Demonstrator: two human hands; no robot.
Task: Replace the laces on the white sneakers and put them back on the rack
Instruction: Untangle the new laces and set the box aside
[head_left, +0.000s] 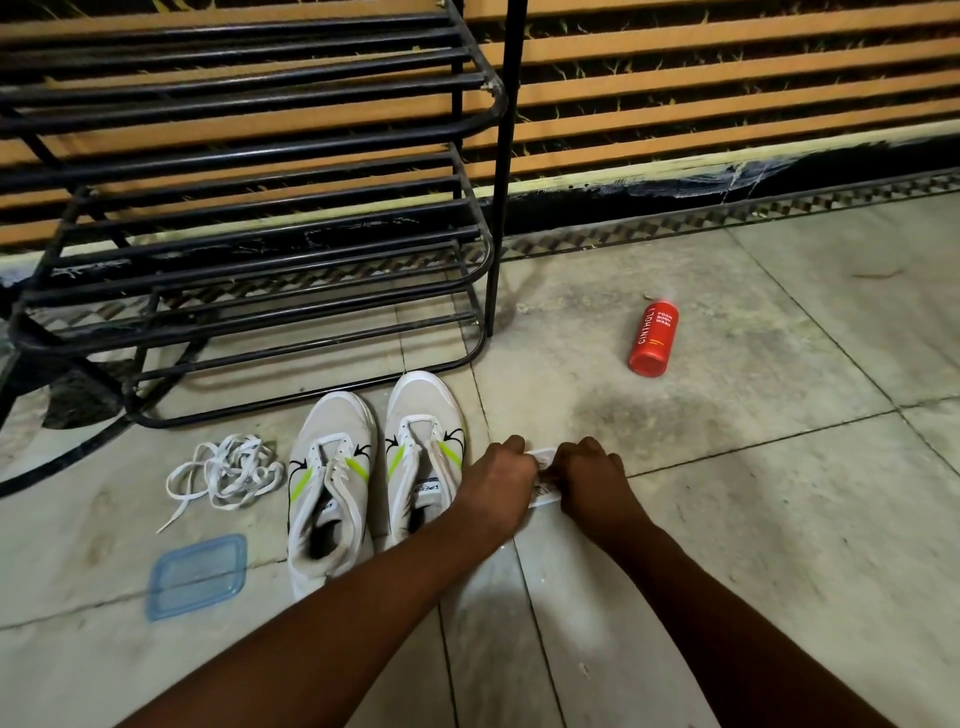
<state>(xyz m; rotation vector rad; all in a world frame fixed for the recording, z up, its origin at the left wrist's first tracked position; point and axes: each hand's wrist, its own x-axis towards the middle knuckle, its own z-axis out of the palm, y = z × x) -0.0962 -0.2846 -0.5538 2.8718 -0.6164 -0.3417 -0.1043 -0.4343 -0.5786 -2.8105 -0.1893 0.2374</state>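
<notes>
Two white sneakers with green stripes stand side by side on the floor, toes toward the rack: the left sneaker and the right sneaker. Neither has laces in its eyelets. A loose pile of white laces lies to their left. Just right of the shoes, my left hand and my right hand both grip a small white packet between them on the floor. The hands hide most of the packet.
A black metal shoe rack with bare shelves stands behind the sneakers against a slatted wall. A red spray can lies on the tiles to the right. A blue plastic lid lies near the left sneaker's heel.
</notes>
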